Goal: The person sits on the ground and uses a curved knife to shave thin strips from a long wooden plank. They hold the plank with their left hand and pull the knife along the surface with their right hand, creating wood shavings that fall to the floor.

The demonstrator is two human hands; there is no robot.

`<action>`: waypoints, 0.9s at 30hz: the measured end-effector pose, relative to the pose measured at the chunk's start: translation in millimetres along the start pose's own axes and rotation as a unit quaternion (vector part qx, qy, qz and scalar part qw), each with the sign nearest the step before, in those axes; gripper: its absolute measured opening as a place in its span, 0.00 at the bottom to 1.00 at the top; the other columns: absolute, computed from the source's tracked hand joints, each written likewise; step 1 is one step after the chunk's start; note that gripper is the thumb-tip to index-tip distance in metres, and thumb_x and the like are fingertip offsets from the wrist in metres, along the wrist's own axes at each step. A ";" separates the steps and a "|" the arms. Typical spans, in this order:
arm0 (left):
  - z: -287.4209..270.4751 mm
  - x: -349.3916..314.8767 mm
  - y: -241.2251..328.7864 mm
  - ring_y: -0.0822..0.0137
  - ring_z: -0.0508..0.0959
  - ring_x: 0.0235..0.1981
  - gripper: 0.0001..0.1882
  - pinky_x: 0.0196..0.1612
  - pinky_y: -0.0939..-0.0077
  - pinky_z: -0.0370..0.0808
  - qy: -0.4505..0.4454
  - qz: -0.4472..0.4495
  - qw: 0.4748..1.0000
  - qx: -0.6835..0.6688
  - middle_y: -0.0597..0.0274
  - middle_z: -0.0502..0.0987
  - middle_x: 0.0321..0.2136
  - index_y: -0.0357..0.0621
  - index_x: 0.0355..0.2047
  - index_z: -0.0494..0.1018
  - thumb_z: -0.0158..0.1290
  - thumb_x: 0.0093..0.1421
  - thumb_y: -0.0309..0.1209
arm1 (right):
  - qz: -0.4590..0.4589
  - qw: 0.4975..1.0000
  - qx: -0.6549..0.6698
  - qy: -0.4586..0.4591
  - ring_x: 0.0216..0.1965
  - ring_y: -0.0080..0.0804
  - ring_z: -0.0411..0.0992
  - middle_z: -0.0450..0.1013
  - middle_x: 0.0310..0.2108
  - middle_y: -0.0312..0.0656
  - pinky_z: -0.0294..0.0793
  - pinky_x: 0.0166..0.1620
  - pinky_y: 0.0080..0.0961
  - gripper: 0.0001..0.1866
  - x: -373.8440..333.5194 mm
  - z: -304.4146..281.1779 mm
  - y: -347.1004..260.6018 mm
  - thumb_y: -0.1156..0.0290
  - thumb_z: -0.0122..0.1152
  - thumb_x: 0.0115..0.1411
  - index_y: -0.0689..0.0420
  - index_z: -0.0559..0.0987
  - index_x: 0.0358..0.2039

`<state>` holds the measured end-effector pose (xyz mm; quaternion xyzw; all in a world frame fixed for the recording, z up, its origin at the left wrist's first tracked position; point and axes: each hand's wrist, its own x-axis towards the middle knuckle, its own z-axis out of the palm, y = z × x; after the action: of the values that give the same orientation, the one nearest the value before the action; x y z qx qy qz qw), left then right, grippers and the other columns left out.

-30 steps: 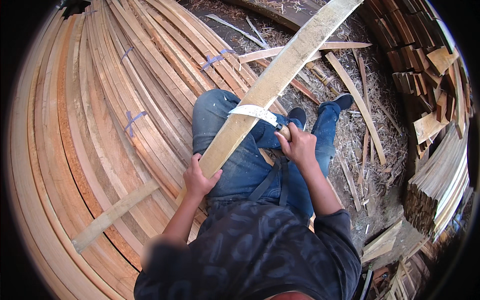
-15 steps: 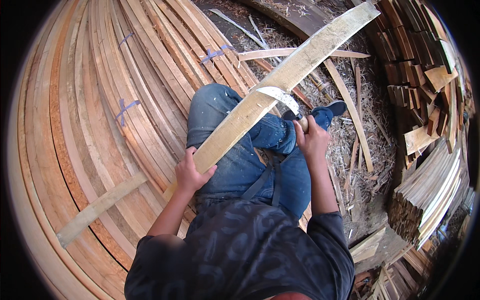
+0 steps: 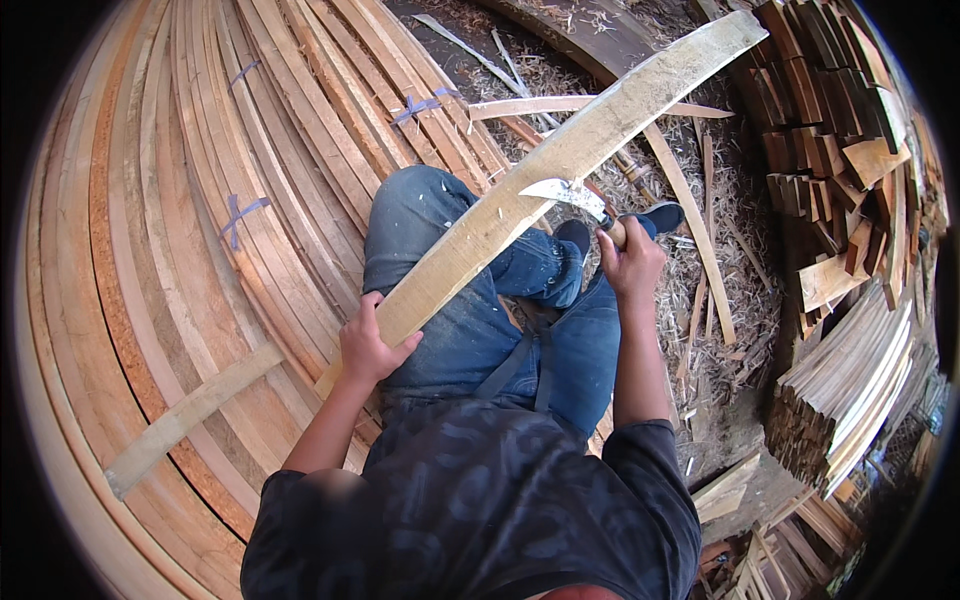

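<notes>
Boards (image 3: 200,200) lie left of the plank (image 3: 580,150), shavings (image 3: 755,320) right. Left-hand fingers (image 3: 371,308) clasp its near end; right-hand fingers (image 3: 646,250) wrap a knife (image 3: 580,197) overlapping the plank's edge.

The right hand (image 3: 635,262) hides most of the handle (image 3: 616,233) of the knife (image 3: 573,192). The left hand (image 3: 370,347) covers part of the board (image 3: 560,165), some fingers seemingly tucked beneath it. The board hides one end of a stick (image 3: 634,176). The long planks (image 3: 150,300) run past the upper edge; a blur smudges the left sleeve (image 3: 295,525); the lower edge cuts off the shirt (image 3: 470,510).
</notes>
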<state>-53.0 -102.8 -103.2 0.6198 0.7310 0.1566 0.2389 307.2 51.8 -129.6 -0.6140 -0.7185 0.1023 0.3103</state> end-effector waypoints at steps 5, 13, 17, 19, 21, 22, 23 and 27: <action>-1.7 0.6 -1.6 0.41 0.80 0.34 0.41 0.37 0.54 0.76 -0.011 -0.002 1.000 0.011 0.44 0.78 0.34 0.43 0.52 0.61 0.67 0.43 0.48 | -0.117 0.990 0.005 -0.078 0.19 0.48 0.72 0.70 0.18 0.46 0.70 0.23 0.38 0.15 -14.8 8.9 -17.3 0.61 0.70 0.53 0.57 0.73 0.26; -1.4 2.2 -6.2 0.42 0.79 0.33 0.41 0.35 0.52 0.75 0.020 0.026 0.999 0.005 0.46 0.77 0.32 0.44 0.50 0.63 0.66 0.44 0.54 | -0.096 0.994 0.007 -0.053 0.18 0.45 0.72 0.71 0.18 0.44 0.70 0.22 0.35 0.19 -13.8 15.8 -18.4 0.56 0.71 0.52 0.57 0.74 0.25; -0.8 4.0 1.5 0.42 0.79 0.33 0.41 0.35 0.52 0.75 0.006 0.008 1.000 -0.009 0.46 0.77 0.32 0.44 0.50 0.63 0.66 0.44 0.54 | -0.009 0.999 0.025 0.022 0.19 0.45 0.73 0.71 0.17 0.47 0.70 0.23 0.36 0.18 -2.2 12.7 -11.1 0.58 0.71 0.52 0.57 0.74 0.26; -1.2 0.6 -1.6 0.43 0.79 0.33 0.41 0.35 0.53 0.75 0.002 0.006 1.000 -0.003 0.46 0.77 0.32 0.43 0.49 0.63 0.66 0.44 0.54 | -0.221 0.973 0.000 -0.068 0.16 0.38 0.71 0.68 0.15 0.39 0.70 0.21 0.32 0.22 -5.1 5.2 -27.4 0.48 0.68 0.52 0.54 0.75 0.27; -2.2 0.5 -0.7 0.43 0.79 0.34 0.41 0.36 0.53 0.75 -0.002 0.006 1.000 -0.004 0.45 0.77 0.33 0.43 0.50 0.62 0.66 0.44 0.53 | -0.081 0.995 -0.008 -0.052 0.19 0.44 0.73 0.72 0.20 0.45 0.70 0.22 0.34 0.19 0.8 10.5 -7.6 0.55 0.71 0.52 0.56 0.73 0.26; -6.7 0.7 0.1 0.42 0.80 0.35 0.41 0.37 0.54 0.75 -0.006 0.004 1.000 -0.005 0.44 0.77 0.34 0.42 0.51 0.62 0.66 0.44 0.51 | -0.039 0.998 -0.041 0.031 0.17 0.40 0.72 0.72 0.19 0.41 0.69 0.21 0.32 0.20 15.5 7.0 13.5 0.50 0.69 0.53 0.54 0.75 0.27; -9.4 3.1 1.9 0.42 0.80 0.36 0.41 0.38 0.55 0.76 -0.010 0.005 1.000 -0.005 0.43 0.77 0.34 0.42 0.52 0.62 0.66 0.44 0.50 | -0.055 0.995 -0.070 0.052 0.17 0.41 0.72 0.72 0.19 0.43 0.69 0.21 0.33 0.20 18.9 4.5 15.0 0.52 0.71 0.51 0.55 0.74 0.27; 0.9 4.2 -3.2 0.43 0.80 0.35 0.41 0.37 0.54 0.76 0.005 0.011 1.000 -0.001 0.45 0.77 0.33 0.42 0.51 0.62 0.66 0.43 0.50 | -0.233 0.971 -0.008 -0.055 0.14 0.39 0.71 0.68 0.12 0.39 0.70 0.21 0.31 0.20 9.2 3.0 -19.5 0.50 0.67 0.55 0.55 0.74 0.24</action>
<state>-55.7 -99.3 -106.2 0.6266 0.7252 0.1629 0.2343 289.1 56.7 -118.6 -0.4255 -0.8586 0.0553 0.2805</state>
